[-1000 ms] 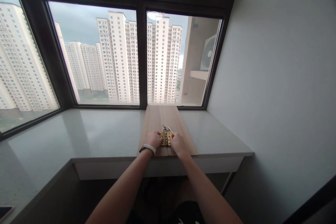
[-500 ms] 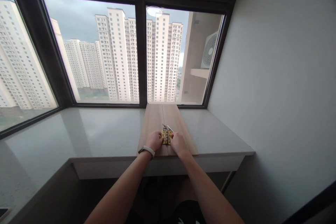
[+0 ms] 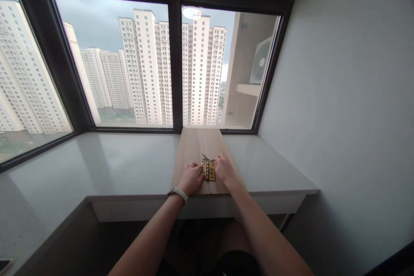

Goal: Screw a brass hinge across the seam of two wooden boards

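A brass hinge (image 3: 211, 171) lies unfolded over the seam between two pale wooden boards (image 3: 190, 146). My left hand (image 3: 193, 177), with a light band on its wrist, holds the hinge's left leaf down with bent fingers. Just right of the hinge, my right hand (image 3: 224, 170) is closed on a slim silver tool (image 3: 208, 159), its shaft pointing up and left across the hinge's far edge. Its handle end is hidden in my fingers. Small dark screws (image 3: 204, 155) lie by the tool's tip; they are too small to tell apart.
The boards lie on a white stone-like counter (image 3: 139, 164), reaching from its front edge to the dark window frame (image 3: 176, 73). A plain wall (image 3: 339, 95) closes off the right side. At the lower left edge a dark object (image 3: 4, 264) shows partly.
My right hand has shifted up and right, off the hinge's right leaf, which now shows fully. The tool has turned from pointing toward the hinge to lying across its far edge.
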`<action>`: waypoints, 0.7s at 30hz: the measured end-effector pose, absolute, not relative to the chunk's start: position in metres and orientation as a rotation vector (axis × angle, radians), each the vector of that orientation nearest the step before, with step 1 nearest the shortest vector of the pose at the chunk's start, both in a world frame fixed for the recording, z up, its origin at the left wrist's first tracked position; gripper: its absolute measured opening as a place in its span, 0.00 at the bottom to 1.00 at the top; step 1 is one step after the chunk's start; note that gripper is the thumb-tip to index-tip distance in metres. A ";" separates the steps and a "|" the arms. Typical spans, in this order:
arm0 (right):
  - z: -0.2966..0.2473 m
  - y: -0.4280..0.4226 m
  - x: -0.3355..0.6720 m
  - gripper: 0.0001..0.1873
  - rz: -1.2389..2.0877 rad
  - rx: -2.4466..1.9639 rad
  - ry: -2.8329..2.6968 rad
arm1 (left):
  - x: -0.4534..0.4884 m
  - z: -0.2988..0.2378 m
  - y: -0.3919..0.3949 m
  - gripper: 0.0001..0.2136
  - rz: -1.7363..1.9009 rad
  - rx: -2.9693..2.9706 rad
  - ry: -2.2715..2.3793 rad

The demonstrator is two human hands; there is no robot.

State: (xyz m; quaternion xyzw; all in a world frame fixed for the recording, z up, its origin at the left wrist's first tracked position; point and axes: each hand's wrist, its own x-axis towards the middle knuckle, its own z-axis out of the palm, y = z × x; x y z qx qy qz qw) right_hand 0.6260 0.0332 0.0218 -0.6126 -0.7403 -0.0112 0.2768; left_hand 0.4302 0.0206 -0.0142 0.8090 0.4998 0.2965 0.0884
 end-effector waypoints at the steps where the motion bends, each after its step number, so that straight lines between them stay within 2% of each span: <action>1: 0.023 0.039 0.626 0.14 0.001 -1.629 -2.025 | 0.430 -0.014 0.020 0.19 0.889 2.405 1.489; 4: 0.024 0.056 0.622 0.11 0.045 -1.659 -2.066 | 0.431 -0.013 0.017 0.18 0.897 2.391 1.504; 11: 0.020 0.088 0.609 0.10 0.021 -1.887 -2.018 | 0.431 -0.009 0.012 0.17 0.913 2.392 1.495; 21: 0.020 0.113 0.609 0.10 0.051 -1.892 -2.070 | 0.432 -0.005 0.007 0.16 0.943 2.354 1.492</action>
